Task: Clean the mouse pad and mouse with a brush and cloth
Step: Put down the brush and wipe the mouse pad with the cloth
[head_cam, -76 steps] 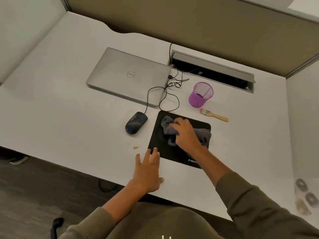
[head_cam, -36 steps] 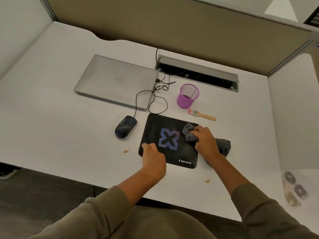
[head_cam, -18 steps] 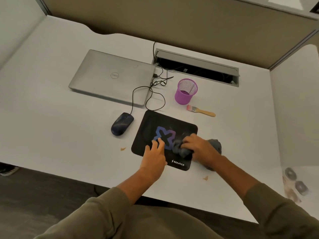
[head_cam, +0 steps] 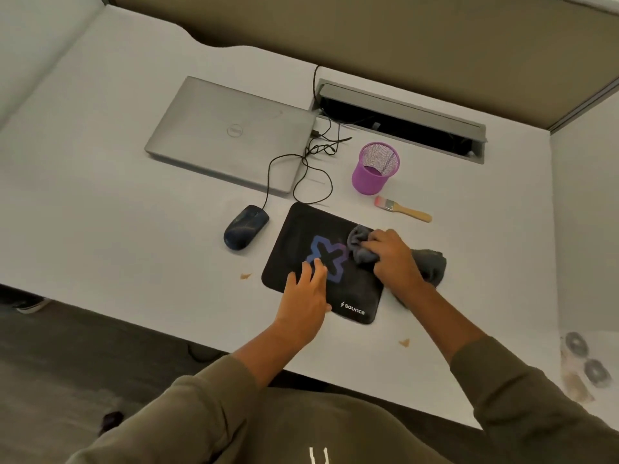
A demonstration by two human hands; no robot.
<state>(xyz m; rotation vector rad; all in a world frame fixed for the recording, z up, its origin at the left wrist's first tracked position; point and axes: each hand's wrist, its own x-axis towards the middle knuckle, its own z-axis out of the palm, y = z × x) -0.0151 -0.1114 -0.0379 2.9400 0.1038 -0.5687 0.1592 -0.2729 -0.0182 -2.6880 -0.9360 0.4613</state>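
Left hand lies flat, fingers straight, on the near edge of the mouse pad, pinning it as half a second ago. Right hand grips the bunched grey cloth; it has shifted from the pad's near right part to its far right corner. Mouse sits on the desk left of the pad, brush beyond it, both unmoved. Purple mesh cup and closed laptop farther up the frame.
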